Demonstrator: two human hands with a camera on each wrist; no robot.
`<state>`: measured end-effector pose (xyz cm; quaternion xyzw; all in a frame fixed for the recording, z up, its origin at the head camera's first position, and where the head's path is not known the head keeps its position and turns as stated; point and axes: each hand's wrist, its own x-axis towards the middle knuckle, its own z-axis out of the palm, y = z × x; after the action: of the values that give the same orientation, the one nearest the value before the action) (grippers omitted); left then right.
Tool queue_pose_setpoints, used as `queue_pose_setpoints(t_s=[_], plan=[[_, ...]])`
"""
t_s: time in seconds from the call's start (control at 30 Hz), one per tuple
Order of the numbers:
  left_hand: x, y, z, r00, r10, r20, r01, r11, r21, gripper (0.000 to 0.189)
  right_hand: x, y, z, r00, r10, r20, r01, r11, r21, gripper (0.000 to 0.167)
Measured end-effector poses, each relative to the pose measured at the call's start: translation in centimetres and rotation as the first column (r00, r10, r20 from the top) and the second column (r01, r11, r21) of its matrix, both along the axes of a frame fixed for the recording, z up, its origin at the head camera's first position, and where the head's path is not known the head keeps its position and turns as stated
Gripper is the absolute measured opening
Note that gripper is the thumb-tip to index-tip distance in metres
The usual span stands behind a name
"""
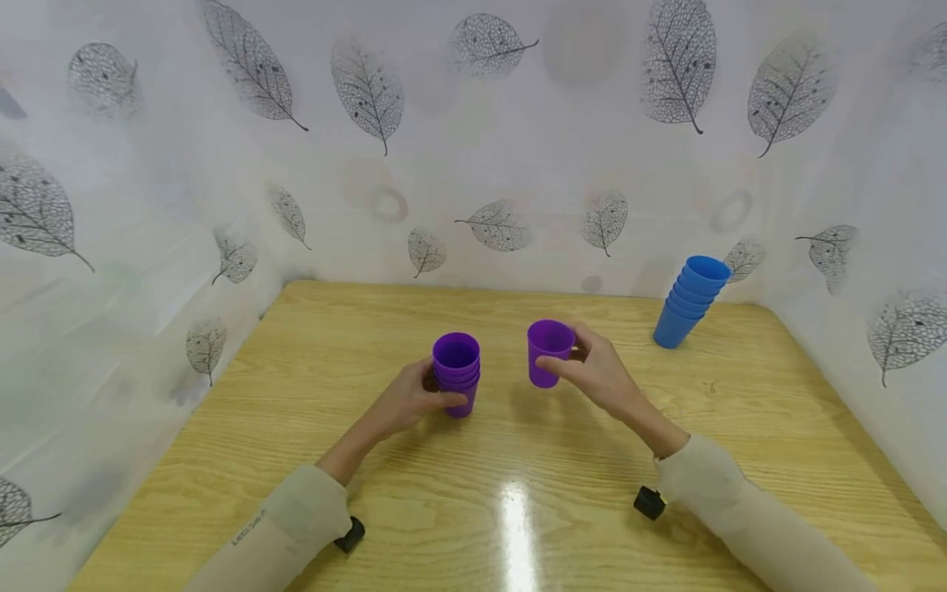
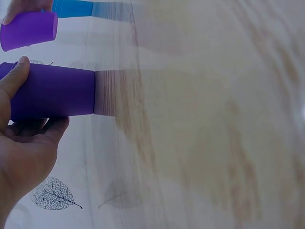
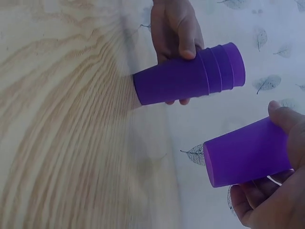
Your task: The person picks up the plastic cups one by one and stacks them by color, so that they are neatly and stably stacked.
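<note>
A short stack of nested purple cups (image 1: 457, 370) stands upright on the wooden table, and my left hand (image 1: 414, 399) grips it low on the side, thumb in front and fingers behind. To its right, my right hand (image 1: 599, 370) holds a single purple cup (image 1: 546, 366), mouth up, raised off the table. The right wrist view shows this single cup (image 3: 248, 155) tilted, with its base free, beside the stack (image 3: 171, 80). In the left wrist view the stack's base (image 2: 71, 93) meets the tabletop.
A leaning stack of several nested blue cups (image 1: 688, 304) stands at the table's back right. The wooden table (image 1: 355, 321) ends at a white sheet (image 1: 503, 148) with a leaf print, which hangs behind and at both sides.
</note>
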<state>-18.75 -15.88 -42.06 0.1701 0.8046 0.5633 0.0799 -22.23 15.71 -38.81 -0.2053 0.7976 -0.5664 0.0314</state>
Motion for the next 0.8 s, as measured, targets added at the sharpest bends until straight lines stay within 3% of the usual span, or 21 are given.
queue_pose_setpoints(t_s=[0.4, 0.8], plan=[[0.0, 0.0, 0.0, 1.000, -0.012, -0.011, 0.012, 1.000, 0.007, 0.061, 1.9, -1.8, 2.2, 0.997, 0.068, -0.040, -0.068, 0.998, -0.007, 0.053], [-0.1, 0.0, 0.0, 1.000, -0.012, -0.004, 0.012, 1.000, 0.012, 0.060, 2.5, -4.0, 4.2, 0.988, 0.141, -0.064, -0.143, 0.989, -0.026, 0.051]])
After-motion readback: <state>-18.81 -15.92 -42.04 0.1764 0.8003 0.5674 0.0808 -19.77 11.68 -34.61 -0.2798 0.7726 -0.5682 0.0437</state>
